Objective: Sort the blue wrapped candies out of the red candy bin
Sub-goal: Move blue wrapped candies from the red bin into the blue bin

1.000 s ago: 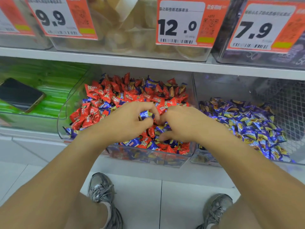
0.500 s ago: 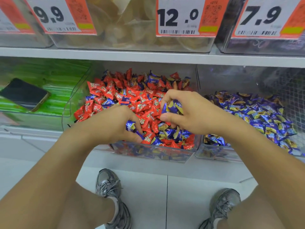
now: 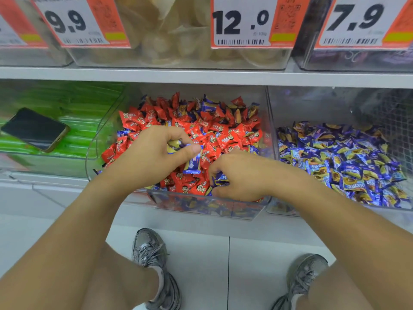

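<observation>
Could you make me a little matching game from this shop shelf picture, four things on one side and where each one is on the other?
Things:
1. phone
2. left hand
3. right hand
4. 7.9 price tag

Places:
A. at the front edge of the red candy bin, gripping blue candies
B. upper shelf, far right
C. lying on the green packets in the left bin
D. over the red candies, holding blue candies

Pairs: 1-C, 2-D, 3-A, 4-B

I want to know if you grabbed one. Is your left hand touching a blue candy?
Touching. The head view shows the left hand pinching a blue candy between thumb and fingers above the red candy bin.
</observation>
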Available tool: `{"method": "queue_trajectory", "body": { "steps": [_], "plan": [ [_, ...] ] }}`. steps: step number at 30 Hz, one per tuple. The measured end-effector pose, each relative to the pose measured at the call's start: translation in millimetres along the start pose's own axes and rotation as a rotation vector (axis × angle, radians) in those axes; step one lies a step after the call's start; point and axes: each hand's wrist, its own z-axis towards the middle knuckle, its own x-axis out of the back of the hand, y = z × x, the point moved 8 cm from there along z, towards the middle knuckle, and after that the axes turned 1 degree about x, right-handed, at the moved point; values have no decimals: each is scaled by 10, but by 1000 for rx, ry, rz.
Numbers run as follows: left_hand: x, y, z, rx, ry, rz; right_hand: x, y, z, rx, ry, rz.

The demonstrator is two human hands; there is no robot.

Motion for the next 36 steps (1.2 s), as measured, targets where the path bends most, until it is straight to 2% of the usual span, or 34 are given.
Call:
{"method": "queue_trajectory", "body": {
  "steps": [3,7,9,14,19,20,23,24,28,30,33,34,36],
  "plan": [
    [-11,-9,20,25,35,-39,113,4,-62,15,53,-1],
    [-47,-11,54,72,63,-177,621,175,-399,-56,325,124],
    [-132,44,86,81,63,-279,796,373,-596,-143,427,274],
    [-566,518,218,27,50,-438,740,1142,-1022,-470,486,694],
    [-965,1198,493,-84,201,-441,758,1660,-1435,-625,667,762],
    [-1063,1287,565,-88,166,-434,739,1729,-1477,-642,687,757],
    [-1304,1441,712,-123,-82,-533,719,1854,-1546,-657,748,714],
    [-1269,1446,739,-156,-80,-511,737,1866,-1569,-660,764,675],
    [-904,1204,716,-234,110,-290,791,1809,-1536,-596,733,594],
    [-783,977,602,-244,134,-89,810,1720,-1449,-564,709,528],
    [-630,602,403,-215,82,196,822,1471,-1229,-480,681,465],
    [-493,499,345,-192,107,223,825,1342,-1151,-448,667,450],
    [-79,304,229,-118,253,229,840,1015,-991,-367,627,392]
  ]
}}
